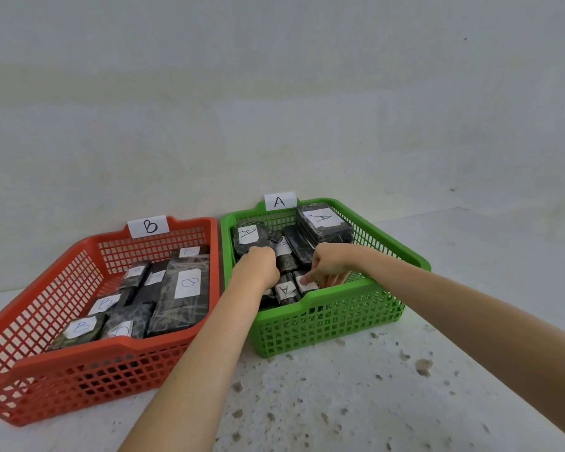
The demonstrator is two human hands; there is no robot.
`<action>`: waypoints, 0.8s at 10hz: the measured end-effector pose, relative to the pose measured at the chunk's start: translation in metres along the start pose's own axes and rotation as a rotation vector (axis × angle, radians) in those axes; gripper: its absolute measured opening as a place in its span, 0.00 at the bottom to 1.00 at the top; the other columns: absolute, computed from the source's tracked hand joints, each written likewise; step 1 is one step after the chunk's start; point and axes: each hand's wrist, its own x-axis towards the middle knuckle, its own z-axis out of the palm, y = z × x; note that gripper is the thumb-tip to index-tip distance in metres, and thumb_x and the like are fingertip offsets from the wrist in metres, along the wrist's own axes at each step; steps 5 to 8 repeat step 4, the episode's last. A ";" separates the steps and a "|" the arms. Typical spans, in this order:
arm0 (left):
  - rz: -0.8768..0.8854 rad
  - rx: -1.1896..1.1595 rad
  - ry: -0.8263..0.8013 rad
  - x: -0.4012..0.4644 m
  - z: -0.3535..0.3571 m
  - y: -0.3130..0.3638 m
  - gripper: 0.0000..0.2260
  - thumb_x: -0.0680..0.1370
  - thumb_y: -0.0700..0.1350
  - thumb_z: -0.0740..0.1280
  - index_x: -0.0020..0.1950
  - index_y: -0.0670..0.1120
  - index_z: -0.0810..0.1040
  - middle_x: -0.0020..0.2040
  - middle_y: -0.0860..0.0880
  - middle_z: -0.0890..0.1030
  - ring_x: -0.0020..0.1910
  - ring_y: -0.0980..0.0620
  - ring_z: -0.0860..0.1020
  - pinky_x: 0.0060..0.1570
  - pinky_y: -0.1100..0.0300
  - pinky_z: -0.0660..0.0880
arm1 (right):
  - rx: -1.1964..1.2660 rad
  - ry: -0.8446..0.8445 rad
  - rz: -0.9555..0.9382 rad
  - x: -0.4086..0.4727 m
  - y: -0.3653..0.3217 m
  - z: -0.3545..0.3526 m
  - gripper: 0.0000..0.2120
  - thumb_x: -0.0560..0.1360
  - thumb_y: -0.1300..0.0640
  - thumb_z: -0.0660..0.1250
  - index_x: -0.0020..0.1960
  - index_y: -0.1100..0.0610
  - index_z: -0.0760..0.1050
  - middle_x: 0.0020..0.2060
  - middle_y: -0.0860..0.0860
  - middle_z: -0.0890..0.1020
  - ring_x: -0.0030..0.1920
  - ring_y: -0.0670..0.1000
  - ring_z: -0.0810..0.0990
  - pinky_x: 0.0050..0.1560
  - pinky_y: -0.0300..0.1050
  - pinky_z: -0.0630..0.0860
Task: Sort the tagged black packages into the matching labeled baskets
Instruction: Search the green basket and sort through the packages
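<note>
A green basket (340, 316) labeled A (280, 201) stands on the right and holds several black packages with A tags, such as a large one (323, 225) at its back. Both my hands are inside it. My left hand (258, 267) is curled over a package near the basket's middle; what it holds is hidden. My right hand (328, 265) pinches a small white-tagged package (307, 283) near the front wall, next to another A-tagged package (286, 290). A red basket (88, 376) labeled B (149, 226) on the left holds several B-tagged black packages (180, 298).
Both baskets sit side by side on a speckled white surface (356, 396), backed by a plain pale wall (274, 109). The baskets' walls touch or nearly touch between them.
</note>
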 end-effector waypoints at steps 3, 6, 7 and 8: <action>0.024 0.066 0.059 -0.005 -0.006 0.003 0.13 0.74 0.32 0.57 0.57 0.32 0.74 0.57 0.34 0.77 0.54 0.36 0.78 0.52 0.45 0.76 | -0.028 0.099 0.071 0.002 0.001 -0.006 0.20 0.74 0.44 0.64 0.47 0.62 0.70 0.48 0.61 0.83 0.31 0.51 0.79 0.36 0.44 0.79; 0.070 0.061 0.128 -0.011 -0.011 0.007 0.10 0.75 0.33 0.57 0.54 0.37 0.73 0.54 0.39 0.77 0.50 0.40 0.78 0.42 0.51 0.73 | -0.012 0.193 0.035 -0.010 -0.010 -0.015 0.16 0.77 0.48 0.62 0.44 0.63 0.70 0.42 0.61 0.83 0.30 0.53 0.81 0.32 0.41 0.78; 0.070 0.061 0.128 -0.011 -0.011 0.007 0.10 0.75 0.33 0.57 0.54 0.37 0.73 0.54 0.39 0.77 0.50 0.40 0.78 0.42 0.51 0.73 | -0.012 0.193 0.035 -0.010 -0.010 -0.015 0.16 0.77 0.48 0.62 0.44 0.63 0.70 0.42 0.61 0.83 0.30 0.53 0.81 0.32 0.41 0.78; 0.070 0.061 0.128 -0.011 -0.011 0.007 0.10 0.75 0.33 0.57 0.54 0.37 0.73 0.54 0.39 0.77 0.50 0.40 0.78 0.42 0.51 0.73 | -0.012 0.193 0.035 -0.010 -0.010 -0.015 0.16 0.77 0.48 0.62 0.44 0.63 0.70 0.42 0.61 0.83 0.30 0.53 0.81 0.32 0.41 0.78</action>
